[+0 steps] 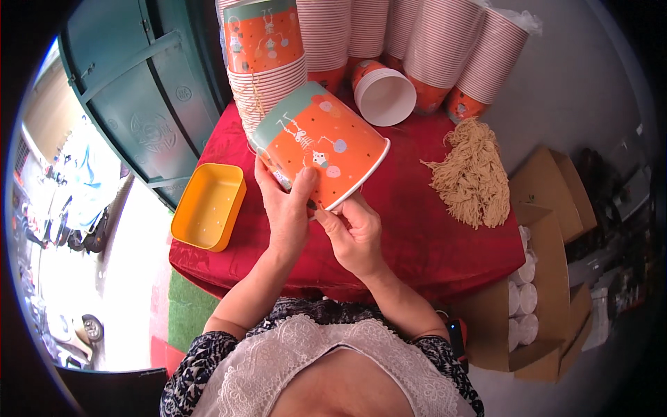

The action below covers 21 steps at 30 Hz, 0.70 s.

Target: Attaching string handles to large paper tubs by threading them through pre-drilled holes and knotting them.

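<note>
An orange and green paper bucket (333,149) with skeleton prints hangs tilted over the table, its white rim toward the lower right. My left hand (285,208) grips its side, thumb across the printed face and fingers behind. At the rim's lower end my right hand (353,233) is closed, with thumb and fingertips pinched against the edge; anything small between them is hidden. Just behind the bucket stands a stack of nested printed buckets (265,69) with tan cord strands hanging down it. A bundle of tan cords (474,177) lies at the table's right.
A yellow plastic basket (208,208) sits on the red cloth-covered table (410,243) at left. Tall stacks of paper buckets (445,45) line the back, with a single bucket (386,96) lying open toward me. Cardboard boxes (545,278) holding white rolls stand right; a green metal door (139,104) is left.
</note>
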{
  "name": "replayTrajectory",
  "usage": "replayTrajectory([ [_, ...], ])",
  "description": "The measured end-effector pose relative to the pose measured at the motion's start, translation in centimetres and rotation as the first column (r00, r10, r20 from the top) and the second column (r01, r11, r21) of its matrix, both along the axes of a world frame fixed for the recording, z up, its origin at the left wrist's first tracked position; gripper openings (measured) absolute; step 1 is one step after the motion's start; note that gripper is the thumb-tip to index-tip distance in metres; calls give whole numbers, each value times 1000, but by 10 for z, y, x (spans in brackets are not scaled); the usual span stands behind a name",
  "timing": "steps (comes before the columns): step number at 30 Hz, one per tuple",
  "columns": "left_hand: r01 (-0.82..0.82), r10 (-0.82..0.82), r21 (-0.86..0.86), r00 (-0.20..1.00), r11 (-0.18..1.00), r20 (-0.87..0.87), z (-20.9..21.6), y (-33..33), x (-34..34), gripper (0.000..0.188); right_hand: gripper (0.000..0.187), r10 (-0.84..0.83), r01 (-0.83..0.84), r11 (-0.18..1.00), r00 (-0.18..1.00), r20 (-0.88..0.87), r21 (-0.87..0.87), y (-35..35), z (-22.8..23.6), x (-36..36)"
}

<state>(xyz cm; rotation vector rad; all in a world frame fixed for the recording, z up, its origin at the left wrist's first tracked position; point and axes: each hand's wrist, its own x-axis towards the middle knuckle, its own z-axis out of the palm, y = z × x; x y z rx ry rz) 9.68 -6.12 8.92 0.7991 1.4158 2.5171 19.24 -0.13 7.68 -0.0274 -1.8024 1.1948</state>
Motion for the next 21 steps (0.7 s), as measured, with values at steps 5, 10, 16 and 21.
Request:
replayTrajectory([
  [5,-53,53,11,999,999,-10,0,-1,-6,86,14,-161,165,979,986,-35,121,-5,-1,-8],
  [10,-124,119,-50,989,991,-86,-3,-9,-13,95,18,-51,52,998,995,-90,17,-8,1,-9],
  [16,103,-106,54,992,993,64,-4,-12,-18,74,16,59,-65,996,994,-94,-64,2,-8,-12],
  [21,112,-120,71,986,991,119,-5,-8,-25,68,18,101,-112,987,990,-100,-114,7,-17,-15],
])
